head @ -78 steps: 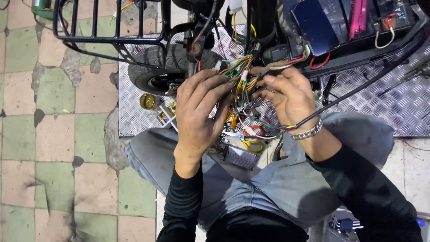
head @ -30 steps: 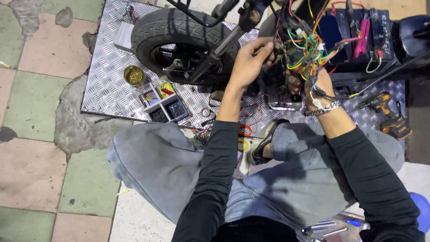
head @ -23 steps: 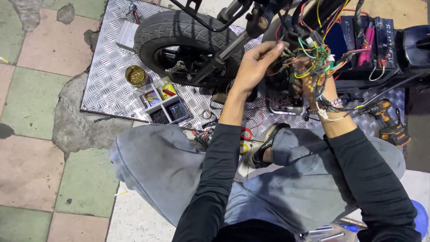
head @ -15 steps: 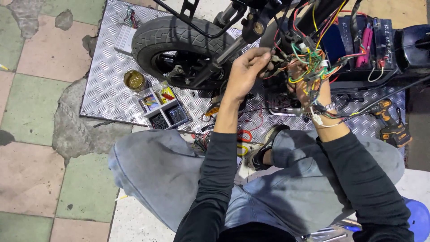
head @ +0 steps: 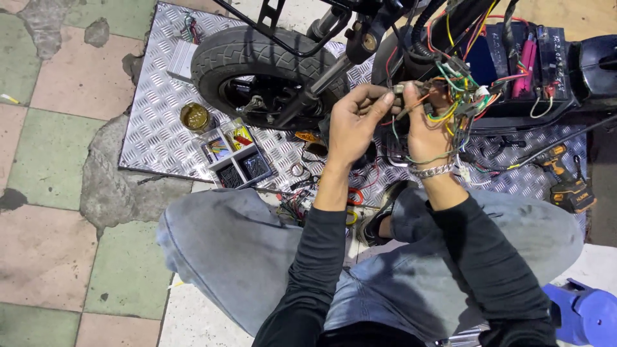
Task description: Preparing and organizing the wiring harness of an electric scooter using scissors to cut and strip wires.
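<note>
Left hand (head: 352, 125): raised in front of the wheel (head: 257, 71); fingers curled, tips pinched on a small connector (head: 400, 88).
Right hand (head: 425, 128): fingers closed around the wires (head: 459, 96).
Wires: bunched beside the battery (head: 514, 64), above the metal plate (head: 160, 122).
Drill (head: 569, 186): laid on the plate, well apart.

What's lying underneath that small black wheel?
The black wheel stands on a sheet of ridged metal plate laid over the tiled floor. Beside it on the plate sit a round tin and a parts tray. The spot directly under the tyre is hidden.
</note>
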